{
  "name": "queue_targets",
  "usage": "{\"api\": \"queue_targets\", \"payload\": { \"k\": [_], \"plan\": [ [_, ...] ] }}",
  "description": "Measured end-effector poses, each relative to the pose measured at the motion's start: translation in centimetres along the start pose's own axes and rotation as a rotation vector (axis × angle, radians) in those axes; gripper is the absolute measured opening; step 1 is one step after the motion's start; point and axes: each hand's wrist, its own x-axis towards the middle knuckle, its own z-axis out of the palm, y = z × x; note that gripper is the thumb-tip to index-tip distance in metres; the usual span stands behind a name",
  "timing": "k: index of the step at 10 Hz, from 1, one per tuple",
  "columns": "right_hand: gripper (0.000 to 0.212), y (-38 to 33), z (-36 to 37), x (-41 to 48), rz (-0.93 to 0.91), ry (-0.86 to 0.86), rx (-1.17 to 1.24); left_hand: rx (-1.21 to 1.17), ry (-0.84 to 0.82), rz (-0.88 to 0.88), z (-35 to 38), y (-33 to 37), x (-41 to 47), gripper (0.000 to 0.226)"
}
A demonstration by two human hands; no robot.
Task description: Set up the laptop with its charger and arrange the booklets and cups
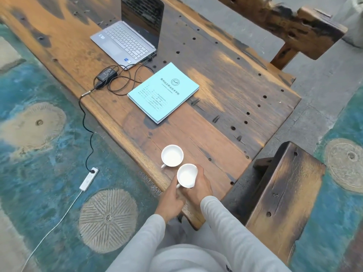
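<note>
Head view, looking down on a long weathered wooden table (225, 91) dotted with dark round holes. Near its close end stand two small white ceramic cups. The farther white cup (172, 155) sits on the wood alone, its handle pointing toward the near-left edge, and its inside looks bare white. The nearer white cup (187, 175) is just beside it, rims almost touching; its bowl also appears empty, though motion blur leaves that unsure. The right hand (198, 188) is wrapped round this cup's right side, fingers closed on its wall. The left hand (172, 199) is at the cup's left, fingers curled by the little handle; whether it actually pinches the handle cannot be told. Both wrists wear light grey sleeves (225, 228).

Farther up the table lies a pale blue booklet stack (164, 92), flat, cover up, turned at an angle. Beyond it, a silver laptop (125, 43) stands open with a dark screen. Between laptop and booklets lies a black charger brick (107, 74) with its black cable (125, 83) looped loosely on the wood, one end at the laptop's side. Another length drops over the table's left edge to a white power strip (89, 178) on the blue-green patterned floor (39, 154). A heavy wooden bench (282, 195) stands at the right, close against the table's end.
</note>
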Motion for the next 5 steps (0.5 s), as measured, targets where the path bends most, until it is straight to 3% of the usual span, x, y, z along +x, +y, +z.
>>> {"api": "queue_targets", "payload": {
  "k": [2,3,4,5],
  "plan": [
    [0.089,0.5,0.1,0.3,0.061,0.025,0.015,0.01,0.008,-0.011,0.4,0.6,0.3,0.094],
    [0.095,1.1,0.2,0.5,0.059,0.011,0.028,0.018,0.012,0.006,0.6,0.4,0.2,0.096],
    [0.115,1.7,-0.1,0.0,0.069,-0.041,0.009,0.04,-0.004,-0.003,1.1,-0.5,-0.9,0.098],
    [0.126,2.6,-0.6,-0.1,0.026,-0.041,-0.041,0.092,0.083,-0.063,0.7,-1.7,-0.6,0.086]
  ]
}}
